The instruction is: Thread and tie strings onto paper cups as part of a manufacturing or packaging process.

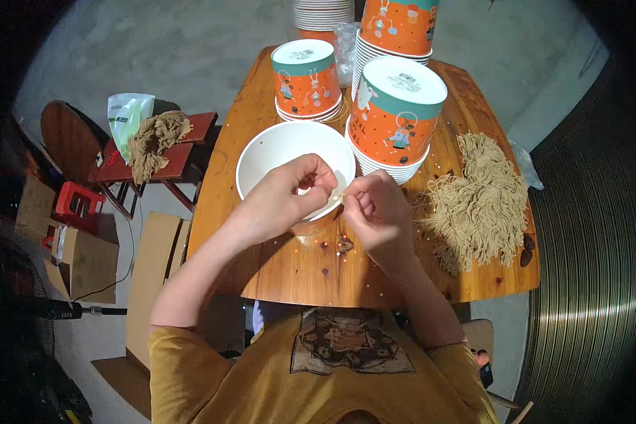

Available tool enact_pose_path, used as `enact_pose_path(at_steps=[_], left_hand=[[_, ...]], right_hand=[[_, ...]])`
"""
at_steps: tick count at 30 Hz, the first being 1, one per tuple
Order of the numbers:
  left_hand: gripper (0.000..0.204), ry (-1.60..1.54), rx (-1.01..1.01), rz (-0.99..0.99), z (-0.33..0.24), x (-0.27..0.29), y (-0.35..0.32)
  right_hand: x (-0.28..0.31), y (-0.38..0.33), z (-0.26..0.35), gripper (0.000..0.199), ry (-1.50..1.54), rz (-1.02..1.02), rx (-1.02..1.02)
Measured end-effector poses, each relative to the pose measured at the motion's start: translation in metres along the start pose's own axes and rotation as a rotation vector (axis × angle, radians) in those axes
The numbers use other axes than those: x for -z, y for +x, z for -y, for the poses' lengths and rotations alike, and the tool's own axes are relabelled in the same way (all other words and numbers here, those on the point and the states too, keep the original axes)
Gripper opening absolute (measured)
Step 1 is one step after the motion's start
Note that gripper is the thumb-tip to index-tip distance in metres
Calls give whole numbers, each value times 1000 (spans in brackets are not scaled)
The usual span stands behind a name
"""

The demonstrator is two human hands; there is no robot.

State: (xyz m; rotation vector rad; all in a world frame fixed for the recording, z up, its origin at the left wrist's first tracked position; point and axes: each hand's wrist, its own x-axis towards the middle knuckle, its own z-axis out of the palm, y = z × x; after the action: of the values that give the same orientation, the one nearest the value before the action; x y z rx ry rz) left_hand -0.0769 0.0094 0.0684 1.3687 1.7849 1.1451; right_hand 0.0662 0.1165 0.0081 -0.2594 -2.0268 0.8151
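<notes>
My left hand (279,198) is closed in a pinch over the near right part of a white paper bucket (261,152), which stands upright with its mouth up. Fingertips nearly meeting it, my right hand (381,219) is also pinched, just beyond the bucket's rim. A tiny pale bit (341,198) shows between the two sets of fingertips; it is too small to name. To the right of my right hand lies a loose heap of beige cords (480,205).
Upside-down orange and green paper buckets stand in stacks, a short stack (307,81) and a nearer one (396,116). Small pale beads (343,256) dot the wooden table (275,275). At left, a red bench (184,148) carries more beige cords (159,138) and a plastic bag (127,116).
</notes>
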Motion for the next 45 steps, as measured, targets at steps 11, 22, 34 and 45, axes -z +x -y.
enact_pose_path(at_steps=[11,22,34,45], left_hand=[[17,154,-84,-45,5,-12,3],[18,66,6,-1,-1,-9,3],[14,-197,164,62,9,-5,8],[19,105,42,22,-6,-6,6]], right_hand=[[4,-3,-1,21,-35,13,54],[2,-4,-4,21,52,5,-22],[2,-3,-2,20,87,-8,-26],[0,1,-3,21,34,-28,23]])
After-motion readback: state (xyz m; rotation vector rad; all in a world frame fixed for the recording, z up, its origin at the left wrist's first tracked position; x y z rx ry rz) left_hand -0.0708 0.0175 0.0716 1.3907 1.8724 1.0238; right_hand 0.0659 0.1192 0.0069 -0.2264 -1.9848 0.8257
